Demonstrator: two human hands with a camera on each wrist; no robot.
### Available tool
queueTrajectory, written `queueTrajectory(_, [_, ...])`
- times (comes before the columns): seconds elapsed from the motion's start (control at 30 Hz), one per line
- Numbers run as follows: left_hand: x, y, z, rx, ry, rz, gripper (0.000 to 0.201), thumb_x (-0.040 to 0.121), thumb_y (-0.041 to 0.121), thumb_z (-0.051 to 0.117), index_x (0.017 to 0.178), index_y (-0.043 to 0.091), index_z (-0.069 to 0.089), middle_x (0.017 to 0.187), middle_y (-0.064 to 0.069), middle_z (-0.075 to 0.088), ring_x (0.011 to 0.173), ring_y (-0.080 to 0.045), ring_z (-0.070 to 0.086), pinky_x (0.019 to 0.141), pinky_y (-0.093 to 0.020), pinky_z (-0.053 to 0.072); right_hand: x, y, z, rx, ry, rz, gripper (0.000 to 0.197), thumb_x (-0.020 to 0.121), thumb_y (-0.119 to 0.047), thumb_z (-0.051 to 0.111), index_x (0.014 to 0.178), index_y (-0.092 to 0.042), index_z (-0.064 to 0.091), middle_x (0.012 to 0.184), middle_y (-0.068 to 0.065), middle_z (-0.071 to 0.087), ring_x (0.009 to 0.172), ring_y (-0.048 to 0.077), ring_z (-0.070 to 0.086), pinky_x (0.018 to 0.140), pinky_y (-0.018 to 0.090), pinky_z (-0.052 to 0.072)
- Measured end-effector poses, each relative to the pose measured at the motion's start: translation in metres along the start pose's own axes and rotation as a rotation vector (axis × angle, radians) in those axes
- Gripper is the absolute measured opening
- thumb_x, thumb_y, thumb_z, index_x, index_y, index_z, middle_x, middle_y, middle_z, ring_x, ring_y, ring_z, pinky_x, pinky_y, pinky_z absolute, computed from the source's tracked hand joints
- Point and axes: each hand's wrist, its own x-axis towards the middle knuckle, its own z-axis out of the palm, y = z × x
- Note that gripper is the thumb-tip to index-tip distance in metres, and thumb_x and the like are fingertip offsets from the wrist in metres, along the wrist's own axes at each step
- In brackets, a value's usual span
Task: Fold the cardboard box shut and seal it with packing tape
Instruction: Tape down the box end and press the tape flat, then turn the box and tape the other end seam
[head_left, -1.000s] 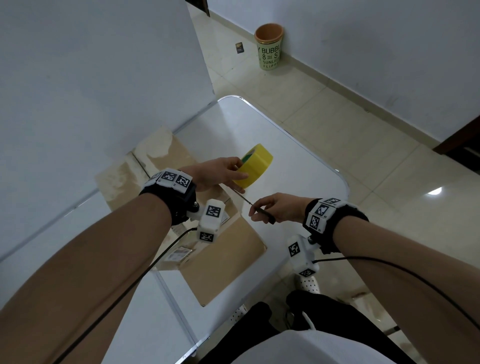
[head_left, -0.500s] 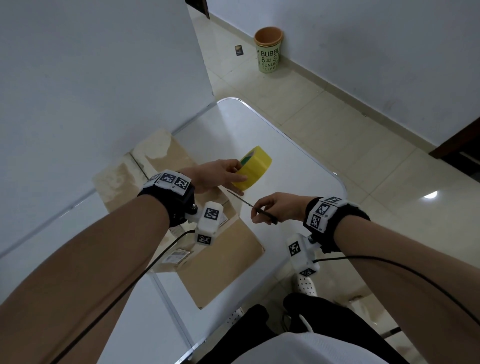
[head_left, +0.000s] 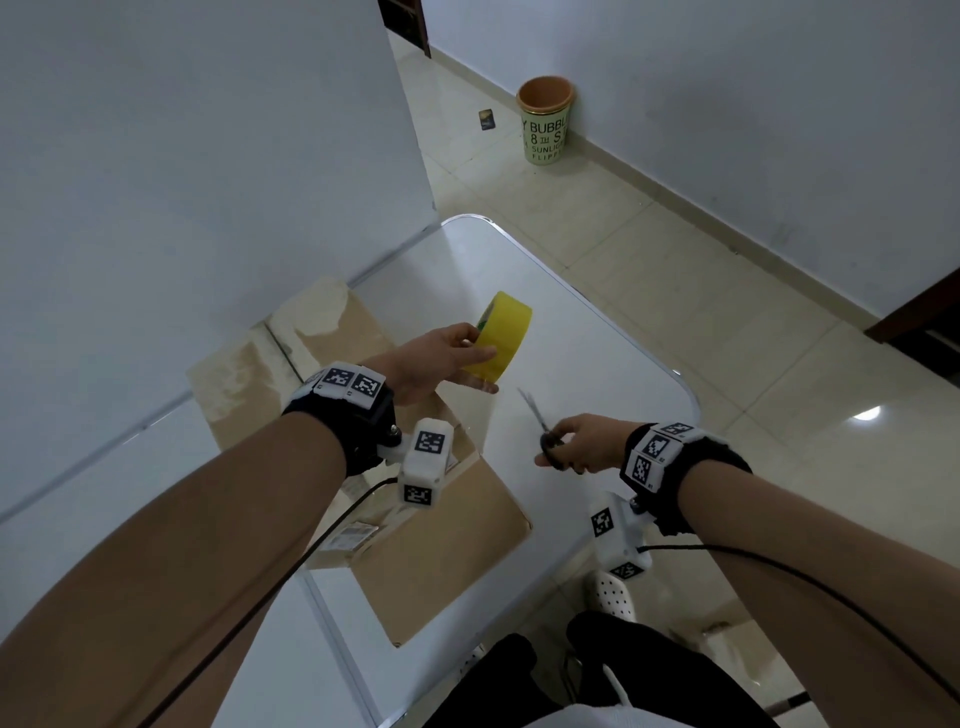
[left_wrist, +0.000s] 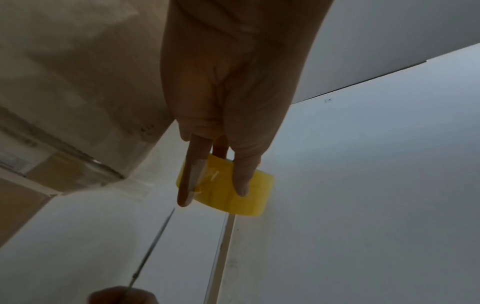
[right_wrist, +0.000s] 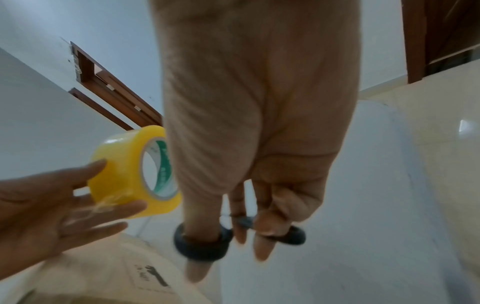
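Now that the right hand, gripping black-handled metal scissors, has drawn back from the yellow packing-tape roll held in the left hand, the tape appears cut, leaving the brown cardboard box ready for pressing down.

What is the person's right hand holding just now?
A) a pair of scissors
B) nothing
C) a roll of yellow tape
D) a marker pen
A: the right hand has its fingers through the black loops of the scissors, while the left hand holds the yellow tape roll.
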Motion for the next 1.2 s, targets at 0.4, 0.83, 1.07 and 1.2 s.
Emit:
queueTrajectory(0.4, [-0.006, 0.014, 0.003, 0.213, -0.009, -0.073, 0.032, 0.093, 0.021, 0.063, 0.118, 0.003, 0.055, 0.103, -0.013, 0.063, 0.095, -0.041, 0.068, 0.091, -0.042, 0.053, 0.032, -0.014, -0.010, -0.446, 0.380, 0.036, 0.028, 0.094, -0.017, 0.050, 0.112, -0.001, 0.064, 0.107, 0.013, 0.065, 0.088, 0.027, 0.059, 0.072, 0.030, 0.048])
queueTrajectory(0.83, [0.023, 0.030, 0.025, 0.921, -0.044, -0.007, 0.040, 0.091, 0.028, 0.059, 0.131, 0.023, 0.054, 0.125, -0.009, 0.057, 0.091, -0.023, 0.070, 0.092, -0.039, 0.053, 0.009, -0.037, -0.049, -0.773, 0.603, -0.493, 0.042, 0.084, -0.049, 0.060, 0.117, -0.024, 0.059, 0.115, -0.003, 0.064, 0.110, 0.026, 0.042, 0.086, 0.033, 0.043])
queueTrajectory(1.07, [0.012, 0.034, 0.008, 0.541, 0.174, 0.154, 0.041, 0.096, 0.028, 0.057, 0.136, 0.029, 0.050, 0.147, 0.002, 0.044, 0.128, -0.017, 0.046, 0.103, -0.029, 0.038, 0.022, -0.001, -0.048, -0.570, 0.702, -0.154, 0.035, 0.084, -0.034, 0.067, 0.109, -0.011, 0.058, 0.111, 0.009, 0.064, 0.098, 0.028, 0.064, 0.071, 0.032, 0.047])
queueTrajectory(1.2, [-0.008, 0.012, -0.006, 0.267, 0.295, 0.186, 0.026, 0.097, 0.016, 0.054, 0.121, 0.019, 0.063, 0.123, 0.000, 0.062, 0.102, -0.015, 0.063, 0.085, -0.026, 0.046, 0.027, 0.003, -0.043, -0.589, 0.519, -0.057, 0.017, 0.091, -0.023, 0.058, 0.094, -0.006, 0.058, 0.106, 0.014, 0.064, 0.090, 0.029, 0.061, 0.072, 0.034, 0.047])
